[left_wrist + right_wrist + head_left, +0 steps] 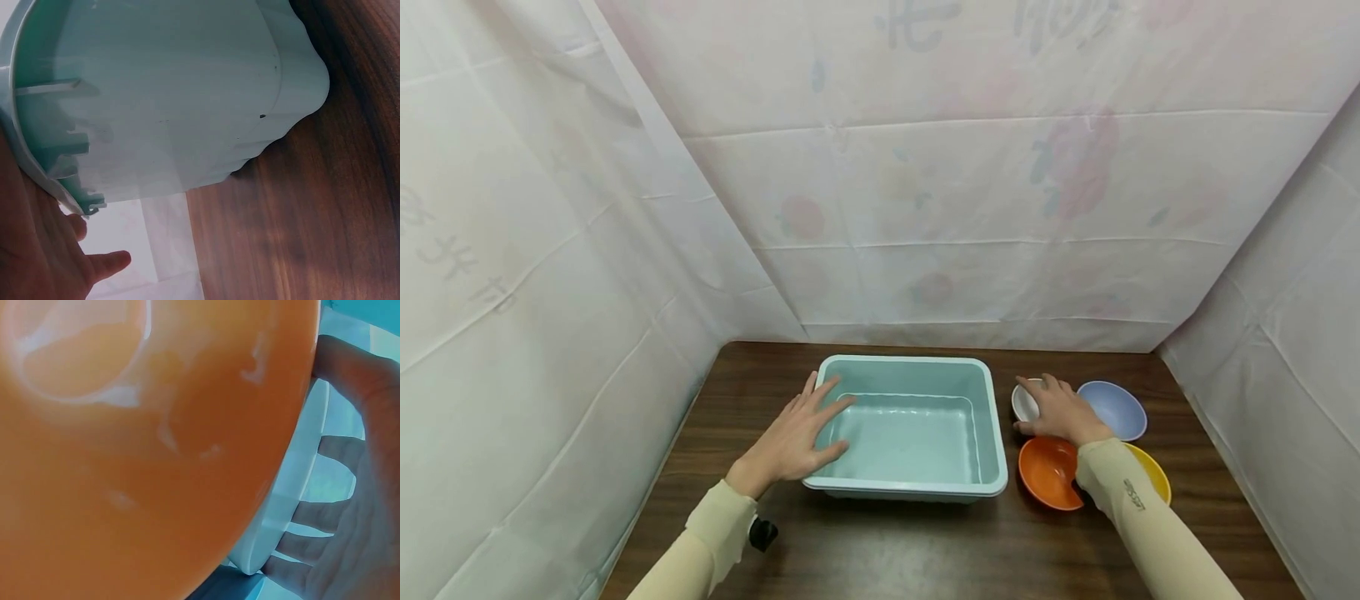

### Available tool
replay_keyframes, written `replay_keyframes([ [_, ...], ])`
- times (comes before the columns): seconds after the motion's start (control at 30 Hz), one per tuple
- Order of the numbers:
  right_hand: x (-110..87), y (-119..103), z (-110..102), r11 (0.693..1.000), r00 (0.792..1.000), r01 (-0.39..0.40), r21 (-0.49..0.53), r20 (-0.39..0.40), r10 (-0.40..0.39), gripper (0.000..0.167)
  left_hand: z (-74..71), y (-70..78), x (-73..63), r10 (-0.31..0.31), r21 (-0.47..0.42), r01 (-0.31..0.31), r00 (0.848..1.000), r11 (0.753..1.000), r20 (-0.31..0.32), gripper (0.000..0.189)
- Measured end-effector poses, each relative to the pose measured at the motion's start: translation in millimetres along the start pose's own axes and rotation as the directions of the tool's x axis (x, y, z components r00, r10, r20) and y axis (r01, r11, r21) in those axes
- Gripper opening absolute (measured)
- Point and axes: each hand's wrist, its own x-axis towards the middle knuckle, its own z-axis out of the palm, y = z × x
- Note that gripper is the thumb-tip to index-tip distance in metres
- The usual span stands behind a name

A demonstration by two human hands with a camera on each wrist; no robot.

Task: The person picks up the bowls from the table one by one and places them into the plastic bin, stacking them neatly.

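Observation:
A pale teal plastic basin [910, 486] stands in the middle of the table. My left hand [793, 433] is spread over its left rim, fingers apart and fairly straight; in the left wrist view the hand lies against the basin's rim [7, 81]. To the right of the basin, my right hand [1060, 410] spans a small white bowl [1024, 404], thumb on the near side and fingers on the far side. In the right wrist view the fingers [322, 515] meet the white bowl's rim [300, 462], and an orange bowl [187, 450] covers much of that view.
A lilac bowl [1112, 408] sits beyond the right hand. A yellow bowl [1152, 471] is partly hidden under the right forearm, beside the orange one. A small black object [763, 534] shows by the left wrist. Pale patterned sheets [955, 283] enclose the dark wooden table [895, 558].

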Motion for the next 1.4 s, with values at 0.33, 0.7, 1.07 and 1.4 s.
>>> replay_keyframes([
  [0.33,0.2,-5,-5,1.0,1.0,-0.008,0.002,0.012,0.008,0.091,0.5,-0.2,0.0,-0.003,-0.004,0.003,1.0,1.0,0.008,0.065],
  [0.7,-0.4,-9,-17,1.0,0.998,0.027,-0.012,-0.059,-0.027,0.09,-0.3,-0.2,-1.2,-0.035,-0.01,0.035,0.999,0.999,-0.007,0.065],
  [1.07,-1.7,-25,-56,0.997,0.993,0.057,-0.055,-0.104,-0.062,0.09,0.0,-1.4,0.3,-0.043,0.004,0.043,0.999,0.999,-0.01,0.065],
  [1.4,-5.5,-41,-83,0.992,0.984,0.097,-0.079,-0.144,-0.108,0.088,-1.2,-0.1,1.6,-0.072,0.011,0.072,0.997,0.997,-0.007,0.065],
])
